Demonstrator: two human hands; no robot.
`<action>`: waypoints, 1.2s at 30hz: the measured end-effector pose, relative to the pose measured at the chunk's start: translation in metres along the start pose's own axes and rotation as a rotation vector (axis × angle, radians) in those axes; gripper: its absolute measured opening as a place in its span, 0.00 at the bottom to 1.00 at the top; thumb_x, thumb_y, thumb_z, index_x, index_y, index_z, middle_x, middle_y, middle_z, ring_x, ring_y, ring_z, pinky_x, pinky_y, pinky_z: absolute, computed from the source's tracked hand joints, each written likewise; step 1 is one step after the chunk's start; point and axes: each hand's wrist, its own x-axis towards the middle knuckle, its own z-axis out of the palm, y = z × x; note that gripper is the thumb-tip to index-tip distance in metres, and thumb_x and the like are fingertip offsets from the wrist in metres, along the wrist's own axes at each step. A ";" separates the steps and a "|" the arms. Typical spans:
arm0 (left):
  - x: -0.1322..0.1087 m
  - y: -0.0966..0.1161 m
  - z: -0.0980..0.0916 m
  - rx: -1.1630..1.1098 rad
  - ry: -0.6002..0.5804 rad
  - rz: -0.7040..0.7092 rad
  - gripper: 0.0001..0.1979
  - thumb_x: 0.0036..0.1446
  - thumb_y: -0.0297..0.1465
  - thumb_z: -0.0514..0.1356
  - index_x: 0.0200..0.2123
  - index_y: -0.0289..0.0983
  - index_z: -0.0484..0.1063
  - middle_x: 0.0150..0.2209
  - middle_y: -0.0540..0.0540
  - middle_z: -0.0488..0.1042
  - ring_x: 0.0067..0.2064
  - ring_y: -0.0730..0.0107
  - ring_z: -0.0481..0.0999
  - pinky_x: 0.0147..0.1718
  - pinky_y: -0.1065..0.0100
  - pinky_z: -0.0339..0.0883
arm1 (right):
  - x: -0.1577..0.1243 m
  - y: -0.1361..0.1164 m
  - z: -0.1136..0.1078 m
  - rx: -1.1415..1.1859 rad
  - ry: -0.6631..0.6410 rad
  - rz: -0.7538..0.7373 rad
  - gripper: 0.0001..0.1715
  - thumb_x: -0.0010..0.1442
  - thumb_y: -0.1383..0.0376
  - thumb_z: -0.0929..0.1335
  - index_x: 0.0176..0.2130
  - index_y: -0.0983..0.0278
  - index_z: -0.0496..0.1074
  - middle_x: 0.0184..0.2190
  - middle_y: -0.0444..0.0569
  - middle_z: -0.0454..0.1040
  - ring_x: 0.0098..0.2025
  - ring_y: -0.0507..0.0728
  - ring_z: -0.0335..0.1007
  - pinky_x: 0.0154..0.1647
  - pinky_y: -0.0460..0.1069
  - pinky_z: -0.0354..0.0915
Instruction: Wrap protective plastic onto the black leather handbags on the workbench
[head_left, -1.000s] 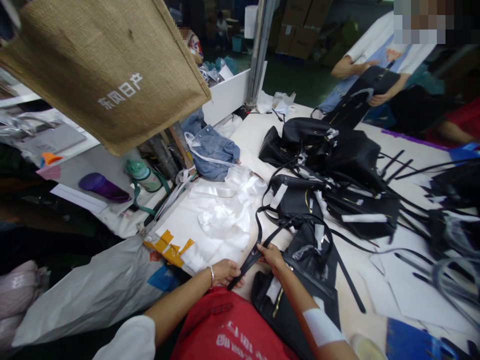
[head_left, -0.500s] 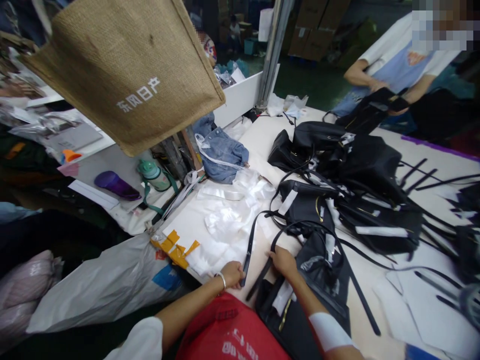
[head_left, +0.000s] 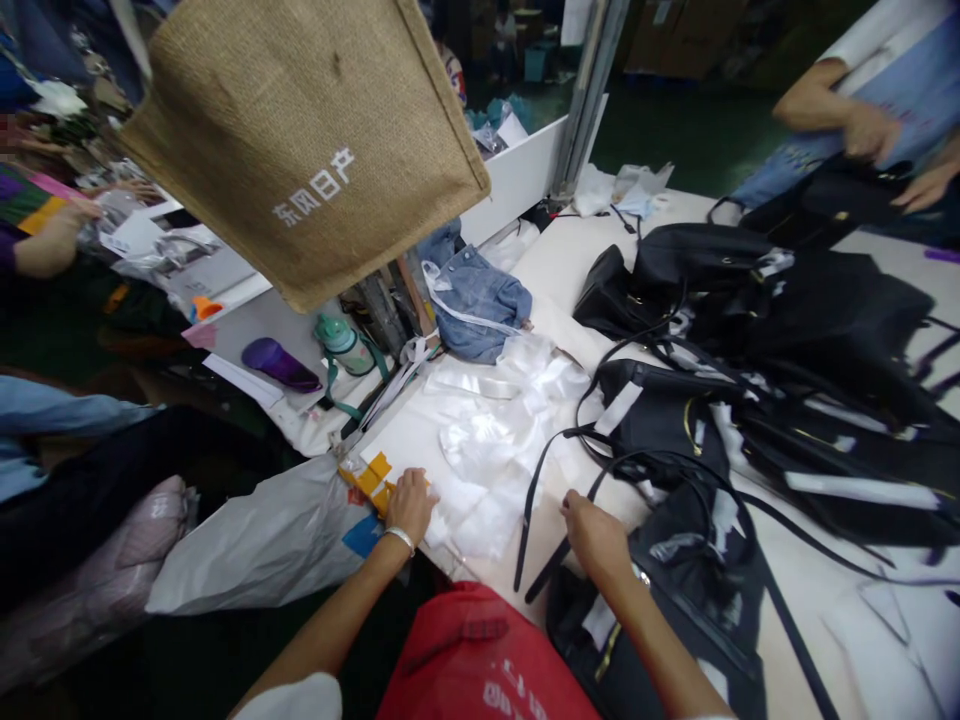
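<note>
My left hand (head_left: 411, 507), with a white band at its wrist, is at the table's left edge. Its bent fingers are close together over the orange tape pieces (head_left: 373, 477), beside thin white packing sheets (head_left: 480, 450); what they grip is hidden. My right hand (head_left: 596, 540) is closed, with thumb and forefinger together, on a narrow black strap (head_left: 549, 570) that passes beneath it. To its left, a second black strap end (head_left: 523, 545) lies loose. Both straps run toward a black handbag (head_left: 697, 570) partly under my right forearm, with white wrapping on its metal parts.
More black handbags (head_left: 675, 410) are heaped on the right. A denim garment (head_left: 476, 305) lies behind the sheets. The burlap bag (head_left: 315, 130) hangs at upper left, above a green bottle (head_left: 345, 345). Across the table, a person's hands (head_left: 870, 130) handle a black bag.
My left hand has let go of the strap end and moved left to the tape pieces. My right hand stays near the other strap. The view has turned left.
</note>
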 end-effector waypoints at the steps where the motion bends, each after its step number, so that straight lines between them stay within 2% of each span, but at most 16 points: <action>1: 0.007 -0.005 -0.004 0.026 -0.003 -0.007 0.07 0.54 0.28 0.57 0.37 0.37 0.64 0.45 0.41 0.68 0.52 0.59 0.64 0.49 0.63 0.55 | -0.002 -0.009 0.002 0.043 -0.024 -0.036 0.09 0.64 0.64 0.59 0.40 0.63 0.66 0.35 0.52 0.75 0.37 0.58 0.73 0.32 0.47 0.58; 5: 0.031 -0.014 -0.010 0.012 -0.107 -0.011 0.06 0.48 0.27 0.61 0.28 0.36 0.65 0.30 0.48 0.70 0.37 0.65 0.70 0.37 0.68 0.59 | -0.014 -0.034 0.009 0.237 -0.082 -0.102 0.07 0.63 0.62 0.60 0.37 0.60 0.66 0.33 0.47 0.76 0.37 0.56 0.72 0.32 0.46 0.56; 8: 0.037 -0.016 -0.014 -0.034 -0.170 -0.002 0.09 0.53 0.32 0.58 0.23 0.36 0.64 0.22 0.51 0.68 0.30 0.69 0.70 0.30 0.71 0.58 | -0.024 -0.034 0.009 0.350 -0.086 -0.016 0.08 0.62 0.61 0.61 0.36 0.60 0.67 0.30 0.46 0.76 0.34 0.55 0.72 0.31 0.46 0.55; 10: 0.037 -0.015 -0.016 -0.073 -0.212 0.012 0.12 0.57 0.36 0.53 0.23 0.36 0.65 0.21 0.52 0.68 0.28 0.70 0.70 0.28 0.72 0.58 | -0.028 -0.033 0.007 0.416 -0.085 0.046 0.10 0.62 0.59 0.60 0.34 0.60 0.67 0.27 0.45 0.75 0.31 0.55 0.71 0.30 0.45 0.54; 12: 0.035 -0.010 -0.016 -0.097 -0.246 0.037 0.15 0.58 0.37 0.51 0.23 0.36 0.65 0.21 0.51 0.69 0.28 0.70 0.71 0.28 0.72 0.59 | -0.030 -0.038 0.005 0.490 -0.095 0.077 0.16 0.63 0.55 0.59 0.30 0.60 0.67 0.24 0.44 0.74 0.28 0.54 0.70 0.28 0.45 0.54; 15: 0.032 0.000 -0.013 -0.097 -0.257 0.083 0.14 0.56 0.38 0.54 0.22 0.37 0.65 0.23 0.48 0.71 0.34 0.65 0.72 0.33 0.69 0.60 | -0.031 -0.057 0.005 0.543 -0.096 0.060 0.23 0.64 0.51 0.56 0.27 0.60 0.65 0.22 0.45 0.73 0.27 0.54 0.70 0.28 0.45 0.54; 18: 0.032 0.009 -0.011 -0.114 -0.257 0.101 0.10 0.54 0.37 0.57 0.25 0.38 0.66 0.27 0.45 0.72 0.41 0.60 0.72 0.38 0.67 0.59 | -0.031 -0.077 0.008 0.502 -0.062 -0.009 0.18 0.63 0.53 0.59 0.29 0.60 0.66 0.25 0.46 0.74 0.29 0.55 0.70 0.29 0.45 0.54; 20: 0.033 0.011 -0.011 -0.155 -0.278 0.088 0.09 0.54 0.36 0.58 0.26 0.38 0.66 0.27 0.45 0.72 0.41 0.60 0.72 0.38 0.67 0.60 | -0.034 -0.085 0.012 0.492 -0.033 -0.041 0.13 0.63 0.57 0.60 0.31 0.60 0.66 0.27 0.46 0.74 0.30 0.55 0.70 0.30 0.45 0.54; 23: 0.032 0.011 -0.012 -0.271 -0.349 0.055 0.12 0.55 0.37 0.56 0.23 0.37 0.64 0.21 0.48 0.68 0.30 0.67 0.71 0.30 0.69 0.60 | -0.041 -0.087 0.016 0.543 -0.007 -0.032 0.09 0.62 0.60 0.60 0.32 0.60 0.65 0.26 0.44 0.73 0.30 0.55 0.70 0.30 0.45 0.55; 26: 0.027 0.013 -0.011 -0.440 -0.459 0.026 0.15 0.55 0.40 0.53 0.22 0.37 0.61 0.14 0.55 0.60 0.18 0.75 0.62 0.22 0.72 0.56 | -0.048 -0.087 0.016 0.602 0.003 -0.013 0.07 0.60 0.59 0.63 0.34 0.61 0.65 0.26 0.44 0.71 0.29 0.54 0.68 0.30 0.46 0.57; 27: 0.025 0.015 -0.011 -0.498 -0.492 0.019 0.15 0.55 0.41 0.53 0.22 0.38 0.60 0.14 0.56 0.58 0.17 0.77 0.59 0.20 0.73 0.54 | -0.050 -0.089 0.014 0.617 0.018 -0.028 0.07 0.59 0.60 0.64 0.37 0.61 0.65 0.28 0.44 0.71 0.30 0.55 0.68 0.31 0.46 0.58; 29: 0.020 0.021 -0.009 -0.603 -0.546 0.009 0.14 0.52 0.41 0.54 0.23 0.38 0.59 0.14 0.58 0.56 0.15 0.79 0.55 0.18 0.74 0.53 | -0.052 -0.095 0.009 0.636 0.068 -0.105 0.17 0.57 0.62 0.65 0.47 0.62 0.63 0.38 0.49 0.71 0.35 0.56 0.69 0.36 0.48 0.62; 31: 0.015 0.029 -0.006 -0.682 -0.578 0.003 0.14 0.50 0.42 0.56 0.23 0.38 0.59 0.14 0.59 0.56 0.15 0.81 0.54 0.17 0.75 0.51 | -0.052 -0.103 0.001 0.638 0.124 -0.202 0.29 0.56 0.64 0.66 0.56 0.61 0.56 0.50 0.53 0.66 0.42 0.57 0.67 0.42 0.50 0.63; 32: 0.012 0.032 -0.004 -0.712 -0.586 0.001 0.14 0.49 0.41 0.57 0.23 0.38 0.58 0.14 0.59 0.56 0.14 0.81 0.54 0.16 0.75 0.51 | -0.052 -0.107 -0.002 0.635 0.143 -0.242 0.31 0.56 0.65 0.66 0.58 0.61 0.54 0.53 0.54 0.62 0.45 0.57 0.66 0.45 0.50 0.63; 34: 0.006 0.039 0.000 -0.750 -0.582 -0.004 0.14 0.48 0.41 0.57 0.23 0.38 0.58 0.14 0.59 0.56 0.14 0.81 0.54 0.15 0.75 0.50 | -0.050 -0.113 -0.006 0.630 0.152 -0.288 0.26 0.59 0.65 0.64 0.56 0.59 0.57 0.54 0.52 0.62 0.48 0.57 0.65 0.47 0.50 0.63; 36: 0.000 0.043 0.005 -0.764 -0.551 -0.009 0.14 0.48 0.40 0.57 0.23 0.38 0.58 0.14 0.58 0.57 0.13 0.81 0.55 0.15 0.75 0.49 | -0.046 -0.115 -0.005 0.642 0.153 -0.280 0.15 0.62 0.65 0.60 0.49 0.59 0.64 0.47 0.51 0.67 0.46 0.56 0.66 0.45 0.49 0.62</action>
